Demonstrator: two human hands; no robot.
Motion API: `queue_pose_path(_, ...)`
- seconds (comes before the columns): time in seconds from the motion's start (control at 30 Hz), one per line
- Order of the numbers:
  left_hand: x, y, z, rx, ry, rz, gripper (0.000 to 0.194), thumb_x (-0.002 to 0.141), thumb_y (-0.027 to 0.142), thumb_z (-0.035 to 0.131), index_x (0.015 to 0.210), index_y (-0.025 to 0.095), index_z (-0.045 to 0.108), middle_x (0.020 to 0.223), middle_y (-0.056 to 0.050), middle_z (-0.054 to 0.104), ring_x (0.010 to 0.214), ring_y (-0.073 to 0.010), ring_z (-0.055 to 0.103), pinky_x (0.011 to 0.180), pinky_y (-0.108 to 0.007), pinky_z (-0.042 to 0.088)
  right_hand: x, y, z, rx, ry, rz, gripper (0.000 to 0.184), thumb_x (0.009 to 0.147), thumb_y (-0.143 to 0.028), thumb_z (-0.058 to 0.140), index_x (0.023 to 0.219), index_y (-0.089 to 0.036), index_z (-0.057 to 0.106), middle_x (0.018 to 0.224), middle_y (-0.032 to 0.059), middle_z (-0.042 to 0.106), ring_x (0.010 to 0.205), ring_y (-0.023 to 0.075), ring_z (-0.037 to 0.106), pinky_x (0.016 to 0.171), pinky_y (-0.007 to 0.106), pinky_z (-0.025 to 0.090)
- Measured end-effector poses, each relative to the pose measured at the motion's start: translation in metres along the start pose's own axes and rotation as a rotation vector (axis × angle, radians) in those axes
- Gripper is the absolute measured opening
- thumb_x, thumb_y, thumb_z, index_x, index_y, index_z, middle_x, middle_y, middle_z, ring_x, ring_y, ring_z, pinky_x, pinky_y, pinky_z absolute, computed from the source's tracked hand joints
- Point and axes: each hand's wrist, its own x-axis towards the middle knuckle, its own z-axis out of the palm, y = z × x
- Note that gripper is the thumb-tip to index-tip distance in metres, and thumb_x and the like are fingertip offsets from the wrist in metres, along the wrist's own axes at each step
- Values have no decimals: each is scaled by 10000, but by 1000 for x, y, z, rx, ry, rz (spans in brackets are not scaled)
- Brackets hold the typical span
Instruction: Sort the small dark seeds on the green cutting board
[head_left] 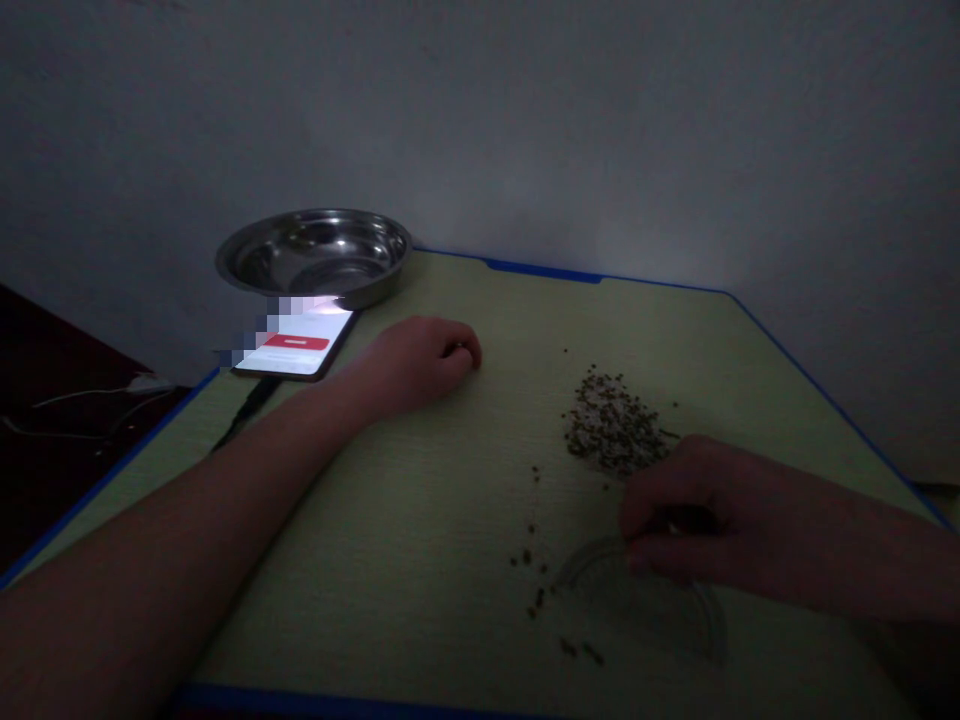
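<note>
A loose pile of small dark and pale grains (pixel 616 422), seeds by their look, lies on the pale table. Right beside its near edge is my right hand (pixel 697 510), with thumb and fingers curled together; whatever they pinch is too small or hidden. Under and in front of that thumb lies a clear, curved plastic piece (pixel 709 625) resembling a protractor, partly covered by the hand. Several stray dark seeds (pixel 527 556) are scattered to its left. My left hand (pixel 424 362) rests on the tabletop, fingers loosely curled in, with nothing visible in them.
A shiny metal basin (pixel 315 255) stands at the back left. In front of it, a lit phone (pixel 292 350) lies with a dark cable (pixel 247 408) attached. The table (pixel 420 560) has a blue edge and meets a wall. White cords (pixel 97 395) show at far left. Light is dim.
</note>
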Motion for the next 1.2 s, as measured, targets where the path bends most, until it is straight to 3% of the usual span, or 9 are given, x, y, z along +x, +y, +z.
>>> queue_pose_path(1.2, 0, 2, -1, -18, -2, -12, 296, 754, 252, 437, 833, 200, 717, 681, -14, 665, 652, -150, 552, 607, -269, 366, 2, -2, 3, 22, 10, -58, 237, 849, -426, 599, 751, -235, 701, 617, -31, 615, 544, 106, 522, 470, 206, 344)
